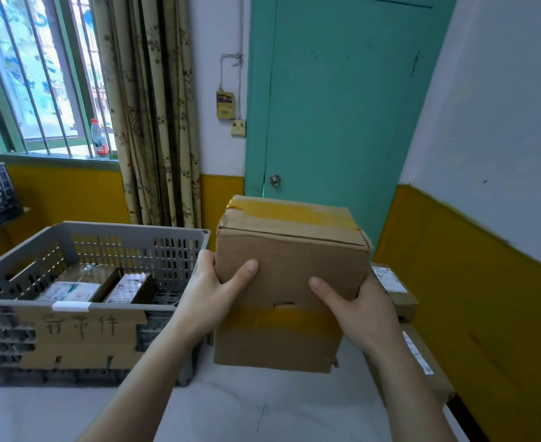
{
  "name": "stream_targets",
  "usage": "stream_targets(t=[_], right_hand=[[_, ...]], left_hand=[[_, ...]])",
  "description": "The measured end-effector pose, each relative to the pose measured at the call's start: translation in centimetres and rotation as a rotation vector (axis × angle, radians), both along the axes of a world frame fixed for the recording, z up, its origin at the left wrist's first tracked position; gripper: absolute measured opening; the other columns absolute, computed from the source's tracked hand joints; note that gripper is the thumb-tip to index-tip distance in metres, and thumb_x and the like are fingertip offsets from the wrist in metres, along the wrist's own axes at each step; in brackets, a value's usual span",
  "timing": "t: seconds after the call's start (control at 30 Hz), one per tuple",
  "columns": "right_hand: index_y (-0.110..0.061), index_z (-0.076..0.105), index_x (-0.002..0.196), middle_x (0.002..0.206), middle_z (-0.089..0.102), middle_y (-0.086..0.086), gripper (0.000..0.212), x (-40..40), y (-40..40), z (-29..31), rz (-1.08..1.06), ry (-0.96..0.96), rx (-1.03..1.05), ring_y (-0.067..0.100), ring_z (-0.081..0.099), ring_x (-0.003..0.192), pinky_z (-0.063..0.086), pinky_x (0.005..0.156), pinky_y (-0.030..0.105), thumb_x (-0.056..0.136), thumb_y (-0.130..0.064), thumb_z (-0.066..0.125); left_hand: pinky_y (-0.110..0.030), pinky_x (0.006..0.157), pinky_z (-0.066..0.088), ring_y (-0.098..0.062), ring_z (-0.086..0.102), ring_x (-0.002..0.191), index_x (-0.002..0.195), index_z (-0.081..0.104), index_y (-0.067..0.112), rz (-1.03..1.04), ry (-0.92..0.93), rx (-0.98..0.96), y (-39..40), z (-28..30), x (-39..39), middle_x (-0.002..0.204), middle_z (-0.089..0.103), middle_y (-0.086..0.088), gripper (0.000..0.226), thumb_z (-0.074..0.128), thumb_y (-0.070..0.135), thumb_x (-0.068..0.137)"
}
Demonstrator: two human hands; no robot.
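Both hands hold a brown cardboard box (289, 282) up above the white desk (230, 409), in front of the teal door (336, 100). The left hand (213, 290) grips the box's left edge, thumb curled onto the near face, the other fingers hidden behind the side. The right hand (358, 309) grips the lower right side the same way, thumb lying across the front just above a band of yellow tape. More yellow tape runs over the box's top. The box is tilted slightly, its lower right corner torn. To the left on the desk stands a grey slotted crate (90, 237) with a cardboard sign (80, 336) on its front and two labelled parcels (100, 287) inside. Behind the right hand lie two more labelled cartons (396, 291), partly hidden
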State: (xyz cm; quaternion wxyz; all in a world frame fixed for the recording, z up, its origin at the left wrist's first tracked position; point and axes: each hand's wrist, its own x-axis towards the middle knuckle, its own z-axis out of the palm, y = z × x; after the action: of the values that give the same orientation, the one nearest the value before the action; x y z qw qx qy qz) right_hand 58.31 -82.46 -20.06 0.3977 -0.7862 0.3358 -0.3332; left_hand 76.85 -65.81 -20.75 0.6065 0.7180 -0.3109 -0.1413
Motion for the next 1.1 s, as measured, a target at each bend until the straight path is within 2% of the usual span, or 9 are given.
stream_targets(t=[0.17,0.3,0.4,0.5,0.6,0.77,0.93,1.03,1.1], right_hand=[[-0.075,0.047,0.095,0.089,0.054,-0.044,0.038,-0.3,0.1,0.1,-0.003,-0.008,-0.044,-0.017,0.051,0.081,0.039,0.067,0.012,0.065,-0.083,0.068],[-0.062,0.054,0.101,0.089,0.064,-0.046,0.048,-0.6,-0.2,0.1,0.02,-0.039,0.046,-0.021,0.058,0.087,0.043,0.074,0.014,0.064,-0.092,0.063],[-0.058,0.061,0.105,0.102,0.063,-0.046,0.065,-0.3,-0.1,0.3,0.034,-0.054,0.115,-0.013,0.059,0.102,0.048,0.092,0.03,0.062,-0.104,0.044],[-0.066,0.055,0.115,0.122,0.057,-0.046,0.068,-0.1,0.6,0.4,0.045,-0.024,0.151,-0.002,0.053,0.119,0.039,0.107,0.045,0.068,-0.105,0.026],[-0.051,0.049,0.141,0.154,0.047,-0.015,0.093,-0.2,0.4,-0.3,-0.018,0.005,0.234,0.021,0.042,0.144,0.03,0.119,0.059,0.068,-0.105,0.027],[-0.027,0.074,0.104,0.112,0.07,-0.001,0.071,-0.3,-0.5,-0.7,-0.037,-0.001,0.42,0.023,0.064,0.107,0.049,0.097,0.055,0.062,-0.081,0.055],[-0.026,0.071,0.091,0.1,0.068,0.004,0.056,-0.6,-1.0,-0.7,-0.019,-0.062,0.49,0.022,0.065,0.096,0.044,0.072,0.04,0.055,-0.068,0.063],[-0.037,0.073,0.088,0.099,0.071,0.001,0.043,-0.5,-1.3,-0.6,0.025,-0.088,0.492,0.022,0.067,0.098,0.048,0.076,0.042,0.059,-0.067,0.065],[-0.053,0.072,0.099,0.103,0.073,-0.019,0.041,-0.3,-1.3,-0.9,0.034,-0.104,0.469,0.017,0.066,0.108,0.053,0.09,0.046,0.065,-0.076,0.066]], left_hand=[[-0.012,0.065,0.054,0.002,0.064,0.099,0.108,0.044,0.045,-0.016,-0.092,0.071,-0.1,-0.2,-0.4,0.113,0.062,0.018,0.046,0.061,0.072,0.076],[-0.006,0.076,0.05,0.022,0.06,0.095,0.108,0.046,0.061,-0.07,0.031,0.052,0.5,0.1,-0.5,0.114,0.057,0.033,0.059,0.049,0.1,0.063],[-0.039,0.108,0.044,-0.001,0.054,0.112,0.119,0.044,0.058,-0.058,0.209,0.025,0.1,0.8,-0.3,0.119,0.051,0.026,0.082,0.034,0.109,0.056],[-0.048,0.1,0.044,-0.013,0.052,0.114,0.134,0.039,0.044,0.023,0.32,0.055,0.4,0.8,-0.5,0.122,0.051,0.014,0.098,0.041,0.105,0.058],[-0.048,0.099,0.046,-0.023,0.055,0.121,0.134,0.046,0.039,-0.012,0.283,0.156,0.0,2.0,-1.2,0.138,0.054,0.001,0.071,0.05,0.084,0.079],[-0.026,0.106,0.028,-0.031,0.015,0.157,0.152,0.009,-0.013,-0.096,0.238,0.23,-0.7,1.6,0.3,0.169,0.012,-0.024,0.051,0.028,0.014,0.113],[-0.04,0.116,0.036,-0.038,0.044,0.142,0.156,0.036,0.007,-0.158,0.267,0.325,-0.6,-0.3,0.5,0.158,0.042,-0.021,0.056,0.051,0.028,0.106],[-0.046,0.092,0.051,-0.03,0.063,0.099,0.137,0.054,0.033,-0.065,0.403,0.198,-0.8,0.7,0.6,0.138,0.06,-0.012,0.054,0.069,0.053,0.089],[-0.04,0.082,0.054,-0.023,0.07,0.1,0.123,0.06,0.039,-0.09,0.366,0.175,-0.1,0.4,0.8,0.123,0.069,0.0,0.06,0.069,0.075,0.076]])
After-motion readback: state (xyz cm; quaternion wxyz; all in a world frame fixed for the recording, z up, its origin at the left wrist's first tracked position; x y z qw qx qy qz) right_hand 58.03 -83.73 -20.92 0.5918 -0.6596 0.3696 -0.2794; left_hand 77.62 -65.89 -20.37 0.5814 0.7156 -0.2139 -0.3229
